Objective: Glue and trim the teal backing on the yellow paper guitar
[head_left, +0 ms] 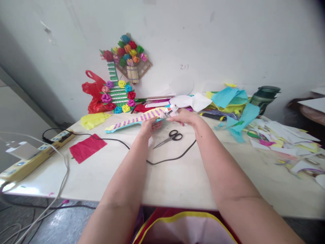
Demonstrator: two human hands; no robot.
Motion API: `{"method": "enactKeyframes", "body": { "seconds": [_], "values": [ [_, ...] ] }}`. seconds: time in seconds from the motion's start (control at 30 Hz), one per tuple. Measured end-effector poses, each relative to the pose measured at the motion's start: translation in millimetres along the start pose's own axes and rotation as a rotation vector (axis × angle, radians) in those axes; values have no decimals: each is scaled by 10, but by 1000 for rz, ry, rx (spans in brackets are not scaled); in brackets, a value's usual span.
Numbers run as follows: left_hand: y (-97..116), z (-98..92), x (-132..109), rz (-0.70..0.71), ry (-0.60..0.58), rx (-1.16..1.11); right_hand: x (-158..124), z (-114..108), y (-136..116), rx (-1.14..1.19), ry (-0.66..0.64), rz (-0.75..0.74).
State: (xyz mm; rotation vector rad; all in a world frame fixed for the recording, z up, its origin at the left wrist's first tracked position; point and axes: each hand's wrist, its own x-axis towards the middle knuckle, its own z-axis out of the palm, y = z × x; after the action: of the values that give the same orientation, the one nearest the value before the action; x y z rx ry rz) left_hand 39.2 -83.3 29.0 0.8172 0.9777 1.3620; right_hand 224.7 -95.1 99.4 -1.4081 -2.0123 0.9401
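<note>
My left hand (148, 126) is closed on a long paper craft piece (134, 120), yellow with purple checks and a blue edge, which runs out to the left just above the table. My right hand (185, 117) is closed round a small white glue gun (169, 112), whose tip meets the right end of the craft piece. A black cord (175, 157) trails from near my hands across the white table (177, 183). Black-handled scissors (170, 137) lie just in front of my hands.
Paper-flower crafts (119, 93) and a flower basket (130, 56) lean on the wall beside a red bag (93, 91). Red paper (87, 148) and yellow paper (94, 120) lie left. A power strip (33, 156) with cables sits far left. Tissue paper (232, 101), scraps and a dark bottle (264, 96) crowd the right.
</note>
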Motion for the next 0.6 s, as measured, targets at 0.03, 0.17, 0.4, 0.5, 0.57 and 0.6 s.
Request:
{"method": "enactKeyframes", "body": {
  "seconds": [0.03,0.17,0.4,0.5,0.57,0.6],
  "values": [
    [1,-1,1,-2,4,0,1,-3,3,4,9,1],
    [-8,-13,18,9,-3,2,-18,-95,54,78,16,-16],
    [-21,-19,43,17,-1,-7,-116,-258,94,90,26,37],
    [-14,-20,40,4,6,-8,-90,-259,135,98,15,31],
    [-10,-21,36,-3,7,-5,-47,-250,177,93,10,34],
    [-9,-22,35,-5,9,-3,-23,-244,198,86,13,41]
  ]
}}
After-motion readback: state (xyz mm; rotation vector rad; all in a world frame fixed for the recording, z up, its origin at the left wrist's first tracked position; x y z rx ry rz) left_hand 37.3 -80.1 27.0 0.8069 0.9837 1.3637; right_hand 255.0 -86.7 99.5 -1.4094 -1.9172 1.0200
